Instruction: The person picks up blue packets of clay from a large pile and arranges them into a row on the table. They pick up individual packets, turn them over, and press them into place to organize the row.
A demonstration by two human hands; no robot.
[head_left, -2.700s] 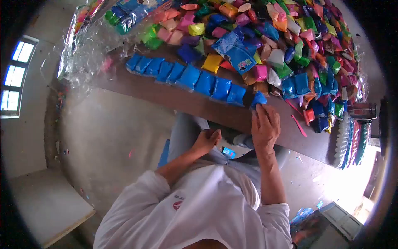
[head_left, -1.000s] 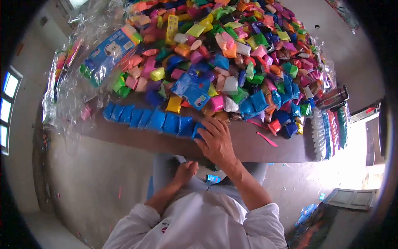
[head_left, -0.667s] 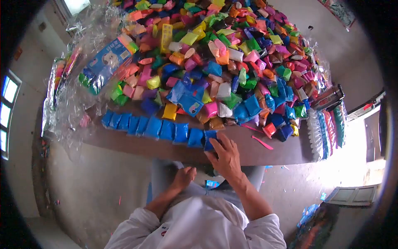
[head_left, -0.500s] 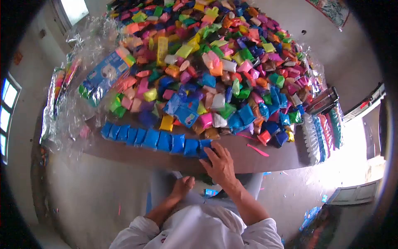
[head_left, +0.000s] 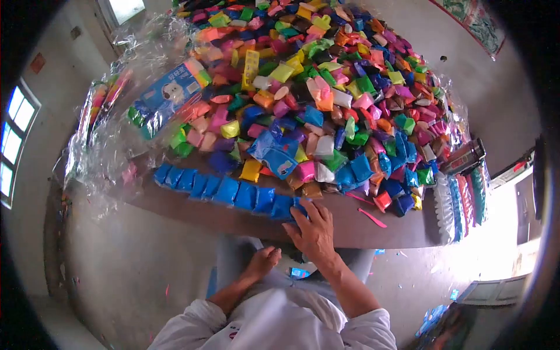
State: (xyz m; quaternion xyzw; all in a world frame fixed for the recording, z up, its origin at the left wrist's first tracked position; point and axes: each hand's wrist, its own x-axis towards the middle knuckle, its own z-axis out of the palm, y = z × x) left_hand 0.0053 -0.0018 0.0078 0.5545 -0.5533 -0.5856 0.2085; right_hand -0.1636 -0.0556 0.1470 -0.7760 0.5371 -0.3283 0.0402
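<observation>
A row of small blue packets [head_left: 226, 190] runs along the near edge of the table. At its right end, my right hand [head_left: 315, 232] has its fingers curled over the last blue packet, which they partly cover. The thumb lies at the packet's near side. My left hand [head_left: 262, 262] rests closed over my lap, below the table edge, with nothing visible in it. Just beyond the row lies a big heap of small coloured packets [head_left: 280, 108], in pink, green, yellow, orange, white and blue.
Clear plastic wrapping [head_left: 96, 154] and a blue printed pack [head_left: 170, 93] lie at the left. A flat blue printed wrapper [head_left: 274, 154] sits on the heap's front. Right of my hand is a pink plastic tool [head_left: 371, 218]. Long strips of packets [head_left: 461, 198] hang near the right edge.
The view has shifted slightly, so the table and heap appear farther right and a little lower. My right hand stays at the row's right end; my left hand stays closed over my lap.
</observation>
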